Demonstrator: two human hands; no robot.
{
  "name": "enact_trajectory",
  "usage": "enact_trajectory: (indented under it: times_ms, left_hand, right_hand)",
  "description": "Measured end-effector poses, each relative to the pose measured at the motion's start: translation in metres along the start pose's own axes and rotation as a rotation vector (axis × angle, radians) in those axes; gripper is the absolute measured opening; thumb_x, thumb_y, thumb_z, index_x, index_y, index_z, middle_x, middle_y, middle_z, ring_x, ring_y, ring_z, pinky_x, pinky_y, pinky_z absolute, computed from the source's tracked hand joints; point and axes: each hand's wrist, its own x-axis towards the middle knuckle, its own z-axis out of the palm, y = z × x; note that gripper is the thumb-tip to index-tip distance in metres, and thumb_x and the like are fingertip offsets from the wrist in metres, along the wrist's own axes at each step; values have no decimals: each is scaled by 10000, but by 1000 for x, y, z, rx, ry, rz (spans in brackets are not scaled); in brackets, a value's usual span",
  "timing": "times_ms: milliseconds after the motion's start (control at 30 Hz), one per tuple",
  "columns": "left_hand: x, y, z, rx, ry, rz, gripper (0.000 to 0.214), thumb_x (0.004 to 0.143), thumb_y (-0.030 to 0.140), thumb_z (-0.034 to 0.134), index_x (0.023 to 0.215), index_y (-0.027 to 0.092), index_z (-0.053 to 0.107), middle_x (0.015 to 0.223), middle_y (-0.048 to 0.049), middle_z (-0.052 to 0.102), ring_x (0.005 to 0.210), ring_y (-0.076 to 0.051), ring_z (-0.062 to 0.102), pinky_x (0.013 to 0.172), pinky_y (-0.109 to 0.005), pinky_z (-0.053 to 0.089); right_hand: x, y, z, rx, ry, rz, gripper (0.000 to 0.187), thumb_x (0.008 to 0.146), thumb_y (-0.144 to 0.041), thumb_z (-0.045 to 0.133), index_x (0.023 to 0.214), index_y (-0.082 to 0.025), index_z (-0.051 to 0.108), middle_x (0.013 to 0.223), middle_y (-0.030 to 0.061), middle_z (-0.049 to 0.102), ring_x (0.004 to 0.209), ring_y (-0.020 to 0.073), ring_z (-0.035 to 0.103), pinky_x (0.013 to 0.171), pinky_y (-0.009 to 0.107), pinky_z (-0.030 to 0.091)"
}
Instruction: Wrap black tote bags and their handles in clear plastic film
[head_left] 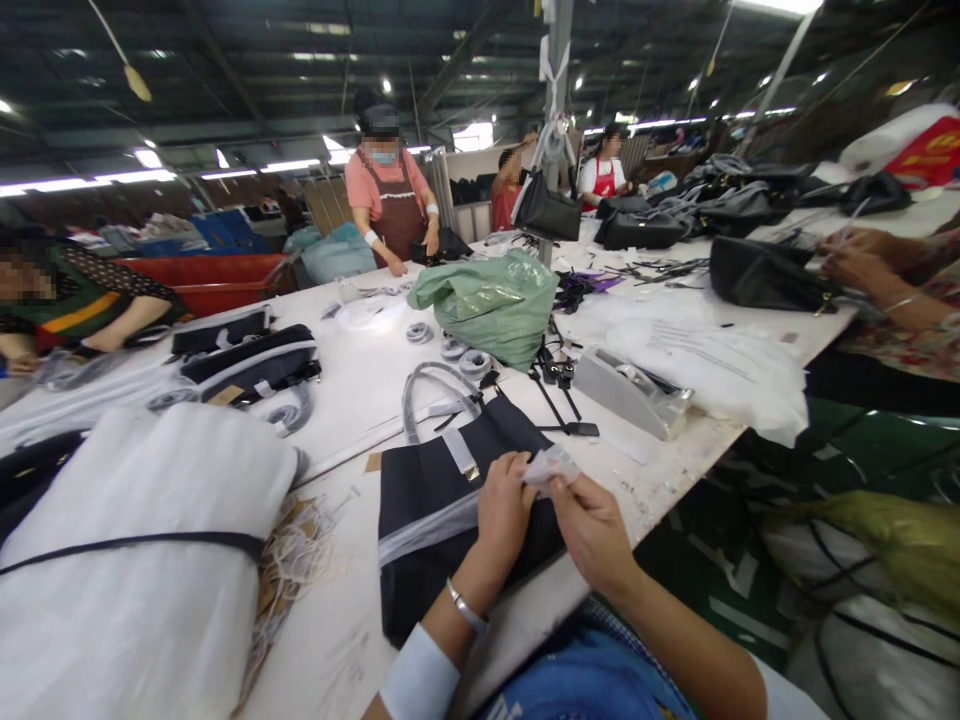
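A black handbag (pixel 427 500) with grey handles lies flat on the white table (pixel 352 390) in front of me. Both my hands hover over its right edge. My left hand (pixel 504 510), with a bracelet on the wrist, pinches one end of a small piece of clear film or tape (pixel 550 466). My right hand (pixel 592 530) pinches the other end of the same piece. A clear plastic strip crosses the bag's middle.
A grey tape dispenser (pixel 634 392) sits right of the bag, a green plastic bag (pixel 491 305) and tape rolls (pixel 465 358) behind it. A large white wrapped bundle (pixel 142 560) fills the near left. Other people work around the table; black bags pile at the far right.
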Motion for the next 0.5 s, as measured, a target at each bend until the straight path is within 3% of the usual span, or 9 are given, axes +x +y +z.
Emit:
enact_trajectory:
  times_ms: [167, 267, 400, 500]
  left_hand:
    - [12, 8, -10, -153, -58, -112, 143, 817, 248, 726, 954, 210, 712, 819, -5, 650, 767, -171, 579, 721, -294, 454]
    - [15, -1, -18, -541, -68, -197, 81, 770, 256, 765, 806, 192, 729, 797, -6, 651, 764, -153, 565, 714, -264, 414]
    - [17, -18, -31, -1247, 104, -412, 247, 712, 332, 818, 784, 156, 660, 725, 21, 569, 672, -99, 498, 653, -213, 401]
    - [18, -23, -42, -1399, 222, -431, 371, 725, 453, 792, 747, 178, 544, 710, 54, 443, 620, -67, 417, 589, -173, 370]
  right_hand:
    - [12, -26, -15, 293, 153, 28, 181, 904, -351, 653, 1016, -251, 753, 1082, 53, 746, 1109, 234, 658, 1097, 461, 430]
    - [14, -33, -21, 330, 195, 19, 154, 903, -314, 660, 1000, -246, 759, 1073, 54, 750, 1112, 226, 659, 1127, 455, 397]
    - [7, -25, -15, 296, 177, -15, 170, 915, -324, 645, 1029, -266, 758, 1069, 51, 753, 1107, 251, 666, 1094, 494, 436]
    - [-3, -9, 0, 125, 107, -19, 217, 951, -310, 593, 1118, -297, 731, 1143, 31, 732, 1144, 234, 646, 1102, 466, 438]
